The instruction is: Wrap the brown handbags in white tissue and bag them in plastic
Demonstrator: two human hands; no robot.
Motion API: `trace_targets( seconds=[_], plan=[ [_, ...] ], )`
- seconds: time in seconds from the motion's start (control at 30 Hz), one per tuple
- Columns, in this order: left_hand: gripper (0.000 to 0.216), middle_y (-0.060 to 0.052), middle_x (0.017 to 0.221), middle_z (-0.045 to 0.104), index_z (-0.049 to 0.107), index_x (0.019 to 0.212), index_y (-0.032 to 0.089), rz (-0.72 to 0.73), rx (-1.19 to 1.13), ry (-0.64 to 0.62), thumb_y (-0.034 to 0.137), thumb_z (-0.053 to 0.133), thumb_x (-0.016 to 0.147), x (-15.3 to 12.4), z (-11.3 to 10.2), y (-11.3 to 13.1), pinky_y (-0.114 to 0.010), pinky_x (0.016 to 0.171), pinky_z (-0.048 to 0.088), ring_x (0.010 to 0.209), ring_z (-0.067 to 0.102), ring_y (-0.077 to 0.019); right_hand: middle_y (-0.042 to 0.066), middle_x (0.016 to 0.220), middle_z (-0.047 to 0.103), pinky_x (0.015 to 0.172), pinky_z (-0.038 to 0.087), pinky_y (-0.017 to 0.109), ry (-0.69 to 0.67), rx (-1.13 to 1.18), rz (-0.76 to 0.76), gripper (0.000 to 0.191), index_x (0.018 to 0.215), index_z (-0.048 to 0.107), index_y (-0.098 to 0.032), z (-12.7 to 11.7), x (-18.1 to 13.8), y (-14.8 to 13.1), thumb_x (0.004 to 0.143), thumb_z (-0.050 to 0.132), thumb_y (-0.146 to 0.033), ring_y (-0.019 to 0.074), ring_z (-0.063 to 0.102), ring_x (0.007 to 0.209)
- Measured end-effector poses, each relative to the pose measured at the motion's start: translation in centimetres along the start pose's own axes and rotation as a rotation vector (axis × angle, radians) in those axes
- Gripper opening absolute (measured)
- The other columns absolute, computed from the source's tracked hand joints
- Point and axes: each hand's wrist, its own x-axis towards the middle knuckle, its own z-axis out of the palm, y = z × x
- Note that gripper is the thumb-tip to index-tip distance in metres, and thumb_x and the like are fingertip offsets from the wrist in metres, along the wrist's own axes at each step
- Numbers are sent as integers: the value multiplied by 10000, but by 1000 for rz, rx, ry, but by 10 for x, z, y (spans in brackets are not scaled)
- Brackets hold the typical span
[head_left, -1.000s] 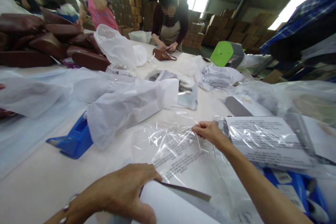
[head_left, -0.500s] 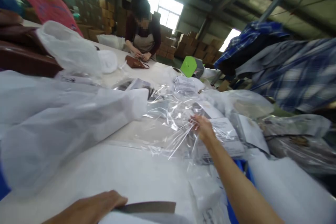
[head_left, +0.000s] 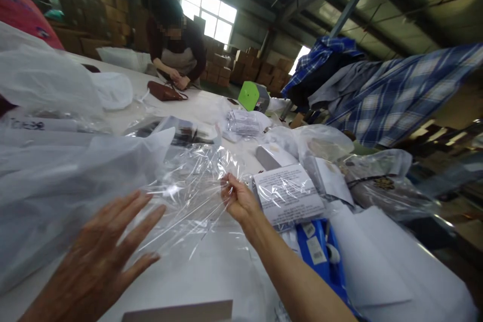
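Note:
A clear plastic bag point(head_left: 188, 176) lies crinkled over the middle of the white table, with stretched folds running to my right hand point(head_left: 237, 201). The fingers of that hand are pinched on the bag's edge. My left hand point(head_left: 101, 251) hovers at the lower left with its fingers spread, close to the bag's near left side. Below it, at the bottom edge, part of a grey-brown flat strip point(head_left: 181, 312) shows. Right of my right hand lies a printed pack point(head_left: 289, 193) in clear wrapping.
White translucent bags point(head_left: 68, 161) are heaped at left. A blue bin point(head_left: 320, 256) and white sheets point(head_left: 407, 256) lie at right. Across the table a co-worker point(head_left: 177, 50) handles a brown bag point(head_left: 164, 91). A green-faced device point(head_left: 249, 95) stands behind; plaid cloth point(head_left: 392, 95) hangs at right.
My right hand has drawn the clear bag left and towards me, off the printed pack. My left hand has left the grey-brown strip, risen and spread its fingers. The view has turned right.

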Motion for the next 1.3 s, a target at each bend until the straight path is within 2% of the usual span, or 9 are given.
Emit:
trace_targets(
  seconds=[0.23, 0.37, 0.47, 0.57, 0.7, 0.77, 0.97, 1.13, 1.3],
  plan=[
    [409, 3, 1569, 352, 543, 1337, 313, 3, -159, -15, 416, 526, 941, 2, 0, -16, -291, 1148, 329, 1395, 409, -210, -23, 630, 673, 353, 354, 124, 38, -77, -18, 317, 743, 595, -170, -15, -4, 1, 612, 878, -228, 59, 545, 440],
    [237, 49, 1118, 703, 608, 1137, 312, -74, -220, -133, 413, 456, 986, -3, 9, -20, -198, 945, 492, 975, 686, -133, -36, 613, 640, 354, 311, 122, 46, -181, -32, 374, 776, 585, -180, -19, -13, 4, 586, 886, -294, 57, 519, 438],
    [229, 44, 899, 692, 604, 992, 279, -149, -188, -54, 467, 475, 977, 0, 14, -13, -209, 799, 531, 759, 678, -135, 5, 754, 680, 396, 369, 156, 62, -294, -126, 390, 873, 601, -178, -21, -23, 0, 643, 850, -371, 79, 559, 497],
    [205, 17, 911, 647, 576, 965, 249, -248, -101, 13, 428, 476, 983, 10, 9, -4, -230, 726, 523, 741, 647, -138, 89, 1152, 649, 633, 531, 251, 112, -409, -312, 556, 1154, 568, -178, -25, -32, -18, 706, 801, -411, 180, 666, 860],
    [157, -16, 956, 664, 587, 1096, 220, 33, 9, 75, 233, 474, 988, 31, 0, 13, -237, 702, 513, 817, 664, -146, 135, 1483, 410, 1065, 413, 446, 278, -729, -729, 837, 1418, 396, -203, -25, -58, -46, 713, 786, -426, 303, 436, 1321],
    [215, -35, 969, 679, 576, 1155, 187, 183, -4, 53, 136, 462, 979, 39, 2, 23, -232, 700, 515, 816, 673, -141, 140, 1471, 440, 1071, 405, 519, 258, -966, -946, 764, 1429, 399, -218, -17, -85, -50, 780, 719, -462, 316, 464, 1300],
    [192, -61, 886, 684, 506, 1157, 118, 262, -166, -8, 98, 470, 969, 52, 22, 49, -243, 607, 503, 712, 660, -153, 132, 1464, 467, 1075, 446, 476, -248, -1547, -1276, 736, 1486, 328, -183, 18, -159, -15, 820, 640, -212, 299, 444, 1335],
    [204, -71, 935, 691, 503, 1187, 124, 238, -169, 7, 140, 472, 986, 57, 22, 53, -236, 615, 495, 734, 666, -153, 119, 1127, 672, 888, 531, 415, -170, -1755, -1302, 376, 1240, 580, -158, -10, -129, -3, 900, 460, -53, 253, 617, 1045],
    [223, -62, 952, 677, 523, 1182, 173, 270, -26, -265, 172, 380, 1010, 35, 16, 33, -275, 630, 492, 774, 650, -189, 63, 897, 672, 797, 514, 344, -154, -1750, -1259, 208, 1008, 655, -181, -53, -111, -12, 947, 486, -77, 205, 631, 864]
  ],
)
